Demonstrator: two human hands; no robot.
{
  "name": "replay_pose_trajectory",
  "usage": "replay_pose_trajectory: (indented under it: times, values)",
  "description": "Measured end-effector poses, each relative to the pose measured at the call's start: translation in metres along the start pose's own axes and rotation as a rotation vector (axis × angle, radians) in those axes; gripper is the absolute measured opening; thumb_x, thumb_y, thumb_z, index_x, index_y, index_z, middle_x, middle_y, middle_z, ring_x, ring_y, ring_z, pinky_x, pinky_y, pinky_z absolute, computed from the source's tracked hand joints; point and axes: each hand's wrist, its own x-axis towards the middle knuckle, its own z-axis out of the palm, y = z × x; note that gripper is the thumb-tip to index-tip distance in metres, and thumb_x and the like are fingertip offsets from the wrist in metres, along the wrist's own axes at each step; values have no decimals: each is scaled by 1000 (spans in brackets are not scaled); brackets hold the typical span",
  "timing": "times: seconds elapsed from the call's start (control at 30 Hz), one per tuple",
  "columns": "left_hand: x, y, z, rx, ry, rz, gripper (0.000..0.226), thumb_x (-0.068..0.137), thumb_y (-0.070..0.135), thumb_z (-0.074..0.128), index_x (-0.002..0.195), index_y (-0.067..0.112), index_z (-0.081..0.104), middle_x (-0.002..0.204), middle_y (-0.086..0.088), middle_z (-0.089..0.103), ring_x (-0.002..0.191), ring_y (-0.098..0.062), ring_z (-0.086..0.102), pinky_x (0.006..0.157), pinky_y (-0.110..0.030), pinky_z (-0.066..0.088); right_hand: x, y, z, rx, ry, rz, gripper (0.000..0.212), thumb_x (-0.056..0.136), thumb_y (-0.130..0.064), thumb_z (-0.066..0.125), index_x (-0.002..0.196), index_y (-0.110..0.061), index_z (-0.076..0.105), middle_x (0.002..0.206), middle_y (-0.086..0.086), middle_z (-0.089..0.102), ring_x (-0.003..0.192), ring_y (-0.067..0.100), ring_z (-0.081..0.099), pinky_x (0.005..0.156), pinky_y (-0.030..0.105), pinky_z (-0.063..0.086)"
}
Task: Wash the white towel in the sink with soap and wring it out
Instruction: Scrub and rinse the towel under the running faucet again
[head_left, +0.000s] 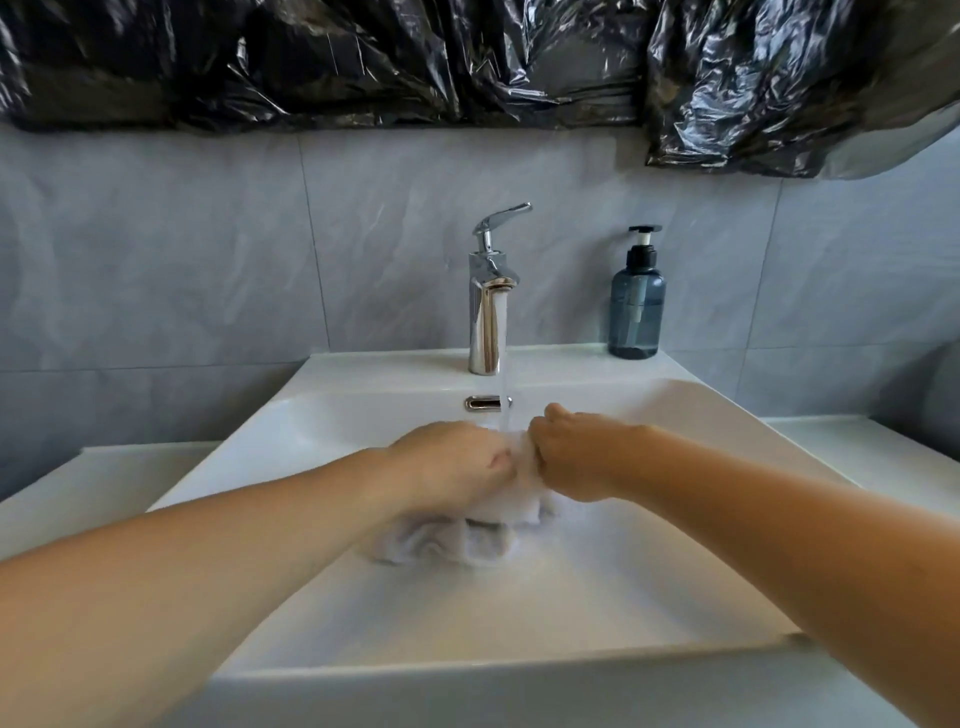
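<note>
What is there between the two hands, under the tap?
In the head view, the bunched white towel fills the gap between the left hand and the right hand. Both grip it, and the water stream from the faucet falls onto it.

Towel (483, 525) in sink (519, 613), below faucet (488, 312).

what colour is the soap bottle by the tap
Translucent dark blue soap bottle with a black pump, seen in the head view.

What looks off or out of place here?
Crumpled black plastic sheeting covers the wall above the faucet, where a mirror might be. Otherwise normal: both hands hold the white towel under running water.
</note>
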Motion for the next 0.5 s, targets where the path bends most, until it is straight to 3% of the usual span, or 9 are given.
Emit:
replay_pose_trajectory:
  times: [0.1, 0.2, 0.33, 0.43, 0.5]
  values:
    - [-2, -4, -1, -8, -61, -3, 28, 99, 41, 28, 77, 32, 43, 93, 9, 61, 98, -15, 54, 79, -33, 43, -5, -1, 3, -101, -9, -79, 22, 101, -21, 38, 118, -12, 50, 111, 6, 43, 104, 32, 55, 79, 38, 41]
    - [5, -16, -5, 88, -45, -130, 26, 102, 32, 31, 80, 25, 44, 95, 2, 57, 90, -21, 50, 74, -32, 38, -11, -3, 0, 39, -24, -108, 21, 103, -31, 35, 104, -18, 51, 105, 2, 47, 99, 26, 53, 82, 34, 40]
    - [6, -9, -6, -176, -142, -68, 33, 101, 22, 40, 68, 22, 42, 75, 4, 49, 78, -18, 48, 65, -29, 37, -11, 1, -6, -9, -21, 1, 29, 101, -26, 36, 115, -15, 59, 115, 6, 60, 103, 27, 58, 82, 31, 44]
    - [3, -19, -13, -20, -121, -137, 28, 101, 23, 38, 75, 20, 47, 86, 0, 55, 80, -22, 52, 74, -32, 45, -16, -8, -7, 103, -32, -68, 25, 101, -32, 37, 105, -19, 58, 104, 3, 58, 94, 25, 54, 79, 33, 42]
    - [4, -18, -13, 41, -103, -184, 22, 100, 26, 37, 84, 19, 49, 102, -5, 61, 83, -21, 53, 78, -34, 47, -16, -10, -8, 186, -23, -74, 29, 102, -28, 36, 109, -16, 61, 103, 5, 59, 91, 23, 52, 76, 31, 38]
